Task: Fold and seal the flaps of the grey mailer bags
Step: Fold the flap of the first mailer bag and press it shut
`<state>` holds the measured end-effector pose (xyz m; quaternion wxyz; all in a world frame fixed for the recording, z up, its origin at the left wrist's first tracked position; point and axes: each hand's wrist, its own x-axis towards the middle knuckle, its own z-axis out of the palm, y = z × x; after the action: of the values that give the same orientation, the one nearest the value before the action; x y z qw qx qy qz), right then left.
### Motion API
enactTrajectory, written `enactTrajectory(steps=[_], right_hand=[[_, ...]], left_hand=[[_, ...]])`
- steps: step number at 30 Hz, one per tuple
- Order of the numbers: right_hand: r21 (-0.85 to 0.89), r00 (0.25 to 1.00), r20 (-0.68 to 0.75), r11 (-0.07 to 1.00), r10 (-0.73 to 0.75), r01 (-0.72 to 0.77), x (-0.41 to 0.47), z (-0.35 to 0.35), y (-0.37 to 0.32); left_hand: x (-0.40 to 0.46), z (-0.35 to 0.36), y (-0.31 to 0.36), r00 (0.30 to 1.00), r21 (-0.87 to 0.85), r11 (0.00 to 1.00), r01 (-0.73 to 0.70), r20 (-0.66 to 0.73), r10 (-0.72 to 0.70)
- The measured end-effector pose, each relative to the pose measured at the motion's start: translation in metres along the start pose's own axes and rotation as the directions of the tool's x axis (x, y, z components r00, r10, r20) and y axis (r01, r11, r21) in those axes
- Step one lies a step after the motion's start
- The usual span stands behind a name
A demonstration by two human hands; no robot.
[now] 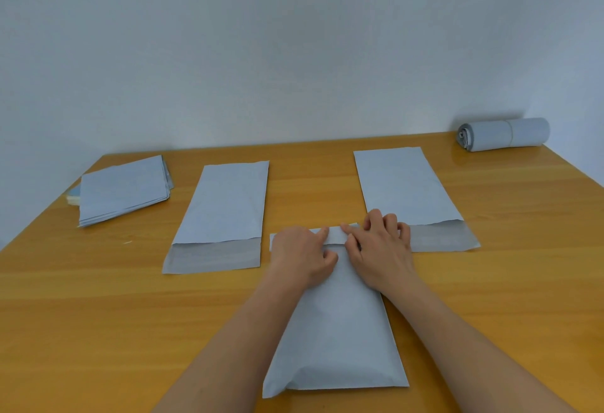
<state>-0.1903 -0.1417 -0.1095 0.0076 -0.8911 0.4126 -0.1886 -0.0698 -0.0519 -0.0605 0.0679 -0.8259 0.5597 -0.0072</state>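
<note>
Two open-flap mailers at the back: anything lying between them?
Head view: bare table at the far end; nearer, the folded flap of the middle mailer reaches into the gap between left mailer and right mailer.

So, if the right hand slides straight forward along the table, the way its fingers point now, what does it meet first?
Probably the open flap of the right mailer. The right hand points away and slightly leftward, its fingertips already beside that mailer's near end. Whether they touch it is unclear.
</note>
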Motion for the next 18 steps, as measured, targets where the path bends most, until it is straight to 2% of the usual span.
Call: enactTrajectory(steps=[18], right_hand=[[-0.119,0.995,-0.094,0.992,0.032,-0.043,-0.002,0.003,0.007]], left_hand=[[0.014,0.005,0.007,0.997,-0.013,1.0,-0.028,0.068,0.029]])
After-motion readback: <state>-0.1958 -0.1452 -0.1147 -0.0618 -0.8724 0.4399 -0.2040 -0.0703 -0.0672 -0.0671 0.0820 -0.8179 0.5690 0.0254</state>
